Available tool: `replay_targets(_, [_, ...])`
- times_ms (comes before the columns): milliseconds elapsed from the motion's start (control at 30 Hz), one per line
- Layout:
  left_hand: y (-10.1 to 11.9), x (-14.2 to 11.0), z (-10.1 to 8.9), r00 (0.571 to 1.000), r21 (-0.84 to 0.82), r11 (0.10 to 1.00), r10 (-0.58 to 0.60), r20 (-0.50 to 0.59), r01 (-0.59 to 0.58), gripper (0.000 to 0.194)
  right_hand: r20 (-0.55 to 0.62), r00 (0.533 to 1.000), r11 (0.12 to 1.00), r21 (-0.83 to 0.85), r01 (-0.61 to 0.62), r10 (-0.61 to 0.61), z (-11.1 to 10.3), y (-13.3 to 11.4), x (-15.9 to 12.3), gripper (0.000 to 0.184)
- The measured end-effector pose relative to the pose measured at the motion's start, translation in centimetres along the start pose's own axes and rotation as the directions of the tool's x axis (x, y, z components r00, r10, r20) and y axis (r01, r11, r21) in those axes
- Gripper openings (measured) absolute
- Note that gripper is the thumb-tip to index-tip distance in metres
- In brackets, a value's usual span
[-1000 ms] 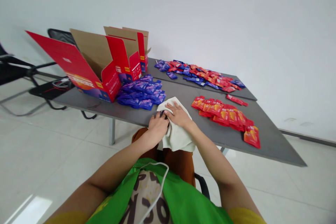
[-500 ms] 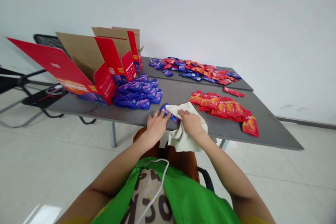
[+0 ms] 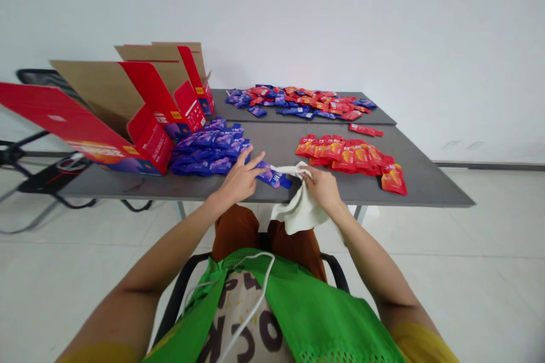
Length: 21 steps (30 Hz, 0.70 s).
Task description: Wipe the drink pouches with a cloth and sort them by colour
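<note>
With hands apart, the right hand (image 3: 322, 189) pinches a white cloth (image 3: 300, 211) across a blue sachet (image 3: 272, 177), three o'clock from the left hand (image 3: 239, 180).

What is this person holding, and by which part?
The right hand grips the white cloth by its gathered top; the left hand appears empty.

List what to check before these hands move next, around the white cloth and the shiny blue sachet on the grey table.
1. White cloth held in right hand: ok.
2. Shiny blue sachet lying on grey table: ok.
3. Left hand touching that sachet: cannot tell.
4. Heap of blue sachets apart from Left hand: ok.
5. Heap of red sachets apart from right hand: ok.
</note>
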<state>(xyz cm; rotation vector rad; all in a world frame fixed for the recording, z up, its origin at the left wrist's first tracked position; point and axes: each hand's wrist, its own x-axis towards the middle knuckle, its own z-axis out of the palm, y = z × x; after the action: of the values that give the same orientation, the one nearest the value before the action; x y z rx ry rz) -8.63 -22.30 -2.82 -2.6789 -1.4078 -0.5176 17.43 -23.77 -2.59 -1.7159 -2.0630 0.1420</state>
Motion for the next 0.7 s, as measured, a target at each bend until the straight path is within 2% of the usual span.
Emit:
replay_targets(67, [-1.7, 0.7, 0.3, 0.974, -0.055, 0.986, 0.163, 0.156, -0.156, 0.065, -0.120, 0.992, 0.982, 0.187, -0.019, 0.042, -0.9, 1.0, 0.4, 0.033])
replay_targets(133, [-1.8, 0.7, 1.0, 0.961, -0.056, 0.987, 0.160, 0.225, -0.151, 0.068, -0.233, 0.970, 0.939, 0.343, 0.017, 0.067, -1.8, 1.6, 0.9, 0.036])
replay_targets(233, [0.9, -0.3, 2.2, 0.977, 0.071, 0.995, -0.079, 0.197, 0.066, 0.066, -0.322, 0.941, 0.864, 0.497, 0.080, 0.099, -2.2, 1.5, 1.7, 0.039])
replay_targets(333, [4.8, -1.2, 3.1, 0.925, 0.196, 0.922, -0.361, 0.115, 0.336, 0.060, -0.303, 0.946, 0.810, 0.581, 0.086, 0.116, -1.4, 0.5, 2.4, 0.040])
replay_targets(400, [6.5, -1.4, 3.2, 0.904, 0.170, 0.898, -0.422, 0.065, 0.406, 0.055, -0.268, 0.956, 0.803, 0.592, 0.068, 0.117, -0.3, -0.5, 2.7, 0.041])
replay_targets(467, [7.2, -1.4, 2.9, 0.905, 0.086, 0.902, -0.425, 0.016, 0.423, 0.052, -0.226, 0.971, 0.817, 0.572, 0.065, 0.081, 0.8, -1.5, 2.8, 0.041])
replay_targets(533, [7.0, -1.5, 2.6, 0.890, -0.011, 0.891, -0.454, -0.047, 0.454, 0.045, -0.161, 0.987, 0.850, 0.518, 0.095, -0.012, 1.8, -2.7, 2.8, 0.040])
replay_targets(600, [6.5, -2.0, 2.7, 0.841, -0.075, 0.849, -0.529, -0.117, 0.523, 0.034, -0.045, 0.978, 0.873, 0.444, 0.200, -0.202, 2.8, -3.9, 2.7, 0.039])
replay_targets(633, [6.3, -2.3, 2.8, 0.808, -0.086, 0.822, -0.569, -0.152, 0.562, 0.030, 0.018, 0.948, 0.867, 0.410, 0.283, -0.318, 3.2, -4.5, 2.6, 0.039])
replay_targets(700, [6.3, -3.1, 3.4, 0.762, -0.078, 0.787, -0.613, -0.208, 0.612, 0.027, 0.117, 0.847, 0.818, 0.354, 0.453, -0.519, 4.1, -5.4, 2.3, 0.042])
